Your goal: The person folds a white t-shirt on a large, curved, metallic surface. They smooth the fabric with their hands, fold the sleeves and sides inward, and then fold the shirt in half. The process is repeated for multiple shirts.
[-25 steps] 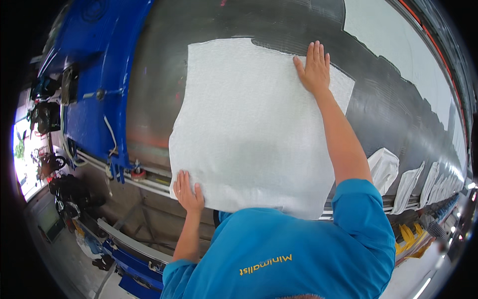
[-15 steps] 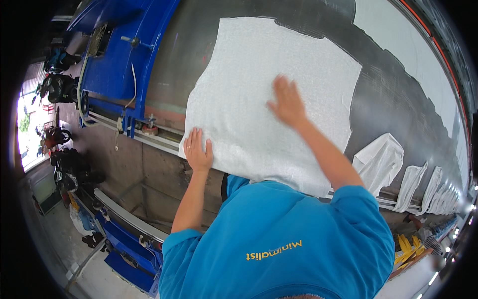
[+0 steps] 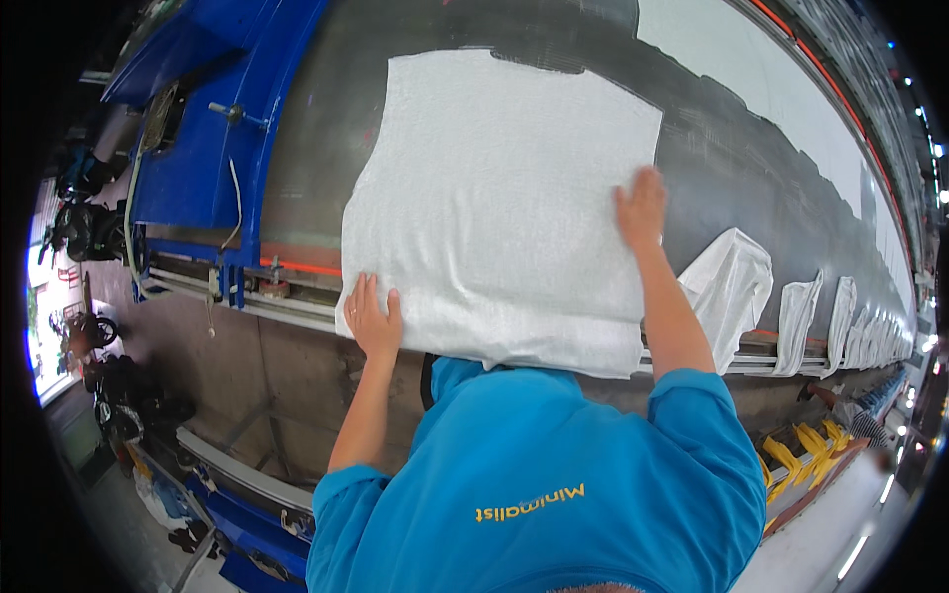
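Note:
A white cut fabric panel, shaped like a shirt body with a neck notch on its far edge, lies spread on a long dark table. Low creases run across its near half, and its near edge hangs over the table's front. My left hand rests flat on the panel's near left corner, fingers stretched out. Along the right edge of the panel, my right hand lies with fingers extended and nothing held.
A blue machine frame stands over the table at left, beside a metal rail. To the right, a crumpled white cloth and several folded white pieces hang over the front edge. Yellow cloths lie behind at lower right.
My right hand has swept from the panel's middle to its right edge. My left hand stays at the near left corner. The whole view has shifted slightly.

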Available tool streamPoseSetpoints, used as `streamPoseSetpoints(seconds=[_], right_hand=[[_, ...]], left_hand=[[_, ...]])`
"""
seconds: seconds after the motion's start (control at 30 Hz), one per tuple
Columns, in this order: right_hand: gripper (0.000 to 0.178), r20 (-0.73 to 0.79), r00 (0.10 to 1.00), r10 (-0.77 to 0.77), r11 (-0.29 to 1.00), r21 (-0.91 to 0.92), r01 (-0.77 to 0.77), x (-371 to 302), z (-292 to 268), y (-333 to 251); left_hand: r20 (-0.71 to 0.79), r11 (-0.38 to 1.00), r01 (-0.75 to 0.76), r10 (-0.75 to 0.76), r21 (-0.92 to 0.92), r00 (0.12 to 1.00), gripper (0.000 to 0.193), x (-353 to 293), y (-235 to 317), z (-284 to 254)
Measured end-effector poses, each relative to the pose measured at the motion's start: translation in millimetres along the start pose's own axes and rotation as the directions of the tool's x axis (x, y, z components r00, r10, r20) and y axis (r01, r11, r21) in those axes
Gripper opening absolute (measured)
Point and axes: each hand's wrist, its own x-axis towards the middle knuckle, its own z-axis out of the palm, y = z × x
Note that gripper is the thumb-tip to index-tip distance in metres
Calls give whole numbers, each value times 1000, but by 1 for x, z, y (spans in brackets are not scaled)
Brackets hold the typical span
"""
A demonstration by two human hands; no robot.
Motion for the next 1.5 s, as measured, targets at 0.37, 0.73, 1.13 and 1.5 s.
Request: streamPoseSetpoints(seconds=[0.37, 0.73, 1.13, 1.5], right_hand=[[82, 179, 879, -442, 896, 130, 424, -31, -16, -185], [76, 39, 857, -514, 857, 73, 511, 106, 1, -257], [83, 63, 681, -729, 666, 291, 686, 98, 0, -300], [80, -57, 712, -699, 711, 48, 702, 208, 13, -367]], left_hand=[[136, 880, 358, -332, -312, 933, 48, 167, -20, 2], [177, 786, 276, -213, -553, 961, 40, 187, -29, 7], [214, 730, 443, -391, -521, 895, 34, 183, -43, 17], [60, 773, 338, -364, -537, 929, 24, 174, -45, 34]])
